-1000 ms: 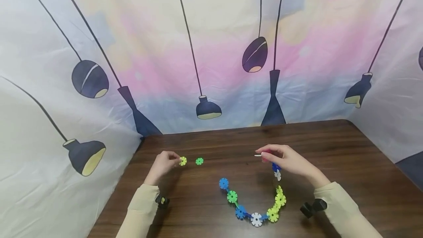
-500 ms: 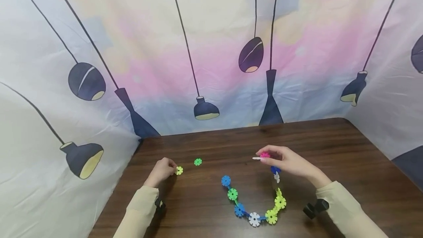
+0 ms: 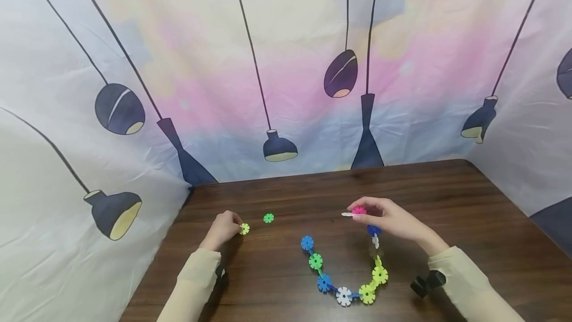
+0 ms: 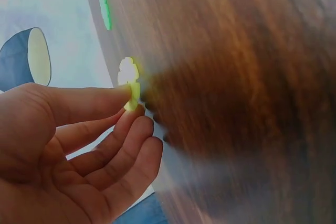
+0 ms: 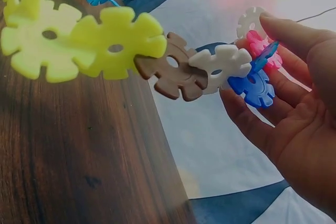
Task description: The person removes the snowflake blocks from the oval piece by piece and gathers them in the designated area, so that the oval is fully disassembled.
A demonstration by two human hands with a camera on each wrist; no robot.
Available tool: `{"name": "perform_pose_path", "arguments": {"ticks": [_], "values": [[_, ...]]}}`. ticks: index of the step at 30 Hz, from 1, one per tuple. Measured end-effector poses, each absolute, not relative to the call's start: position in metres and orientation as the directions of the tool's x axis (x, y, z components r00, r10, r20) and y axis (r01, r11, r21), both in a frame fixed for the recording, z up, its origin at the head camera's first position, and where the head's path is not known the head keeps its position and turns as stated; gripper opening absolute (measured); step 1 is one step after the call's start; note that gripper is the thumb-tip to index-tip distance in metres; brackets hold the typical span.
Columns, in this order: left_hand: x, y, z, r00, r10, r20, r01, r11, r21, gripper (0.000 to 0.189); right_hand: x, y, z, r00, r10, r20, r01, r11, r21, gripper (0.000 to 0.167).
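My left hand [image 3: 225, 227] pinches a yellow snowflake disc [image 3: 245, 229] between thumb and fingertips, close over the table at the left. In the left wrist view the disc [image 4: 129, 72] stands on edge to the camera. Over at the right, my right hand [image 3: 390, 216] holds one end of a chain of slotted snowflake discs, its fingers around a pink disc [image 3: 359, 210] and a white disc [image 3: 347, 214]. Blue, white, brown [image 5: 186, 81] and yellow discs [image 5: 118, 62] follow in the right wrist view. The chain curves in a U to a blue disc [image 3: 307, 243] at its other end.
A loose green disc [image 3: 268, 218] lies just beyond the left hand's yellow one. The dark wooden table [image 3: 286, 257] ends at the back against a cloth [image 3: 313, 73] printed with lamps. Black straps with cameras [image 3: 428, 283] sit at the wrists.
My left hand has drawn the yellow disc left and nearer, away from the green disc, then shifted slightly back. The right hand stays nearly still, with more of the pink disc showing.
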State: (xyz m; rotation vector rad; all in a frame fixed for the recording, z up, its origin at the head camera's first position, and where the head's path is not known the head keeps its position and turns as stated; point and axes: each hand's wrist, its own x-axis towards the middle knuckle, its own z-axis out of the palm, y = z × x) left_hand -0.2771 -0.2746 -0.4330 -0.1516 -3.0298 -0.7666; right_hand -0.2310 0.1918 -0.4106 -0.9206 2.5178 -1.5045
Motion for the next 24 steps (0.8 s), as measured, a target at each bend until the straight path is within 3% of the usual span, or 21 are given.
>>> {"name": "perform_pose_path", "arguments": {"ticks": [10,17,24], "values": [[-0.2773,-0.2675,-0.4277,-0.990,0.125,0.058,0.138,0.892,0.430,0.013,-0.2317,0.1894,-0.4082,-0.811,-0.550,0.200,-0.435,0.338,-0.834,0.029],[-0.2760,-0.2721,-0.4353,-0.991,0.101,0.083,0.128,0.879,0.459,0.006,-0.2297,0.1886,-0.4074,-0.832,-0.508,0.223,-0.431,0.339,-0.836,0.028],[-0.2720,-0.2712,-0.4346,-0.991,0.095,0.099,0.131,0.863,0.488,0.003,-0.2291,0.1891,-0.4079,-0.814,-0.527,0.244,-0.446,0.298,-0.844,0.031]]}}
